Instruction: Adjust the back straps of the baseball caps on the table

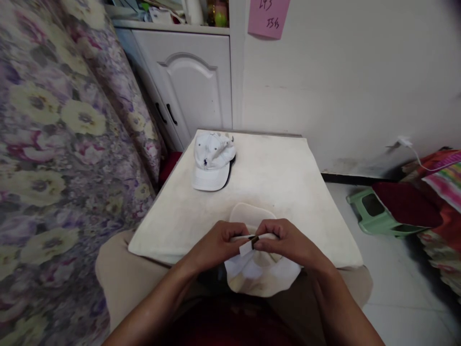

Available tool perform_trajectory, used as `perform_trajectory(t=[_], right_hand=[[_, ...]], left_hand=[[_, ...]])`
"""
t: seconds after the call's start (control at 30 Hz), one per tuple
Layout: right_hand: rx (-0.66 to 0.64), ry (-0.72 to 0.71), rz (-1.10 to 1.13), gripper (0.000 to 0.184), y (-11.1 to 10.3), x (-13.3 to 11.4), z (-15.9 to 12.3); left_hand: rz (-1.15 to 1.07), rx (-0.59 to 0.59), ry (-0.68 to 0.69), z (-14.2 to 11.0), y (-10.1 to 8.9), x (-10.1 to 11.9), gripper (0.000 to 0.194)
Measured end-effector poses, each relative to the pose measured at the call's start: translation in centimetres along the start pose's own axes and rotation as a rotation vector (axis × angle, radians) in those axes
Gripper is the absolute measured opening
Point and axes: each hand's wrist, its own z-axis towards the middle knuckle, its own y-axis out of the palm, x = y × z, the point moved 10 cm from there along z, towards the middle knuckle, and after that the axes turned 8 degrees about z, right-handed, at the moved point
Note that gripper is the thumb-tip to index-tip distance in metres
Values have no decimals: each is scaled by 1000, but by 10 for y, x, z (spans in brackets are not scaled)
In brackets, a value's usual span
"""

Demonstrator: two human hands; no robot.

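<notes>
A cream baseball cap (262, 276) lies at the near edge of the table, its brim (252, 213) pointing away from me. My left hand (225, 240) pinches the left end of the cap's back strap, where a white tab hangs down. Against it, my right hand (284, 240) is closed on the strap's other end, by a small dark buckle (254, 240). Both hands meet over the cap's middle. Farther back on the left rests a white cap (212, 158) with a small dark emblem, a dark brim showing beneath it.
The cream-covered table (277, 173) stands against the wall. At the left hang floral curtains (65, 144) beside a white cabinet (187, 72). A green stool (370, 211) with a dark red top is on the floor at right. A pink note (268, 19) is on the wall.
</notes>
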Motion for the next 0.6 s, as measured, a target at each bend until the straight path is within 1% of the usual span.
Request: perform_trajectory(t=[0.1, 0.2, 0.3, 0.43, 0.6], right_hand=[[-9, 8, 10, 21, 2, -1, 1], [1, 9, 8, 19, 1, 0, 1], [15, 16, 19, 18, -2, 1, 0], [31, 41, 21, 20, -7, 5, -1], [-1, 53, 77, 19, -6, 9, 3]], left_hand=[[75, 21, 19, -3, 0, 7, 31], [104, 10, 60, -6, -1, 14, 32], [57, -16, 101, -8, -2, 17, 39], [-44, 28, 69, -7, -8, 11, 50], [-81, 20, 56, -5, -3, 10, 58]])
